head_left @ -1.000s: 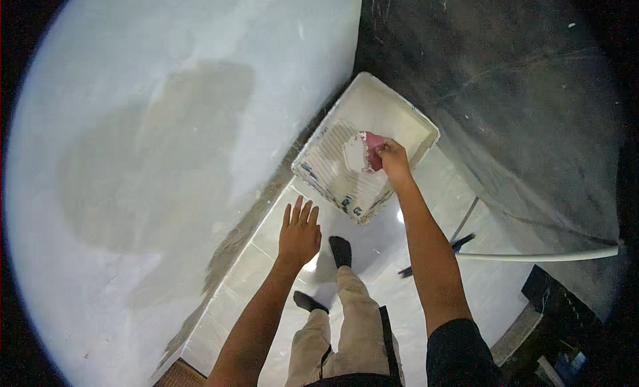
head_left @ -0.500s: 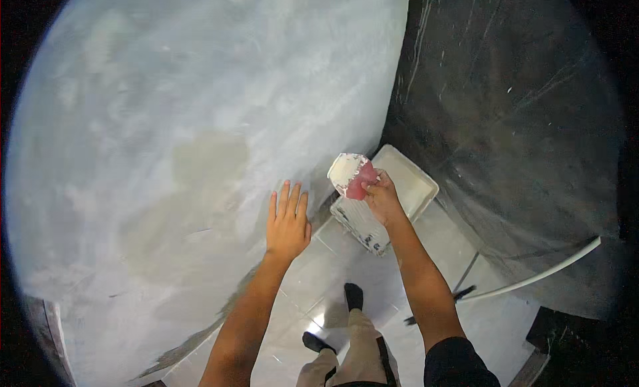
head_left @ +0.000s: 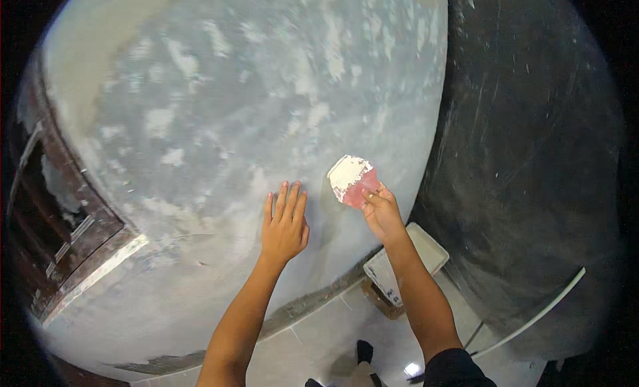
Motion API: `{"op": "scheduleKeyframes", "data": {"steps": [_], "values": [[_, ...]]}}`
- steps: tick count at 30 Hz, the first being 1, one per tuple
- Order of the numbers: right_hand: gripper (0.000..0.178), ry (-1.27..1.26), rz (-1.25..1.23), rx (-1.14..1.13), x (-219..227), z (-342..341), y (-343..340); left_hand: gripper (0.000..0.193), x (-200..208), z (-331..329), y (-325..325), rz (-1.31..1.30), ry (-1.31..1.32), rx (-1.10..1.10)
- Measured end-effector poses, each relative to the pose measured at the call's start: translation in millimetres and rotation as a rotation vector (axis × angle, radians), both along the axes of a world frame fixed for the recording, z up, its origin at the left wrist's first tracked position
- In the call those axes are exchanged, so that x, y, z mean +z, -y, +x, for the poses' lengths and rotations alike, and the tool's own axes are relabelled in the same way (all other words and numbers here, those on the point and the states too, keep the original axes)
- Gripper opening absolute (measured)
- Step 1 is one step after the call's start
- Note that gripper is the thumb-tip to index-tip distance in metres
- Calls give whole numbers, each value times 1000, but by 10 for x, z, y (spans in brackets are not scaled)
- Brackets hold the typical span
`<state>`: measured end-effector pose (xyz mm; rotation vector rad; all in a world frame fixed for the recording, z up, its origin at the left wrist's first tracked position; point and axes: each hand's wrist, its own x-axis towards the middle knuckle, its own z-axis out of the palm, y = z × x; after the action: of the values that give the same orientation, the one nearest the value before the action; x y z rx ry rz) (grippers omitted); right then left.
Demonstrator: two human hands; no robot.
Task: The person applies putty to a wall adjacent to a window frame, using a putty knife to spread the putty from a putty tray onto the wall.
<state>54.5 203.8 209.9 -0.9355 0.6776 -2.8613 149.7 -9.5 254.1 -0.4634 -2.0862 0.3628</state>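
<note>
In right grip (head_left: 383,212), one likely scraper (head_left: 353,180)

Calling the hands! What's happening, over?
Right hand gripping flat pink scraper with white paste. Left hand open, empty. Patchy grey wall ahead, nothing visibly blocking.

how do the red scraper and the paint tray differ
The red scraper is roughly fan-shaped, its broad end coated in pale paste; the paint tray is rectangular and whitish. The scraper is held up in the right hand, while the tray sits lower, partly hidden behind the right forearm. Both show pale areas.
</note>
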Motion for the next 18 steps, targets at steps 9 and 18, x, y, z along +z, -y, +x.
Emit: {"op": "scheduleKeyframes", "data": {"steps": [9, 18], "values": [[29, -184, 0, 44, 661, 3354, -1080, 67, 500, 3478, -1173, -33, -262, 116], [31, -431, -65, 120, -209, 5917, -2710, 66, -418, 6261, -2989, -109, -492, 270]]}}
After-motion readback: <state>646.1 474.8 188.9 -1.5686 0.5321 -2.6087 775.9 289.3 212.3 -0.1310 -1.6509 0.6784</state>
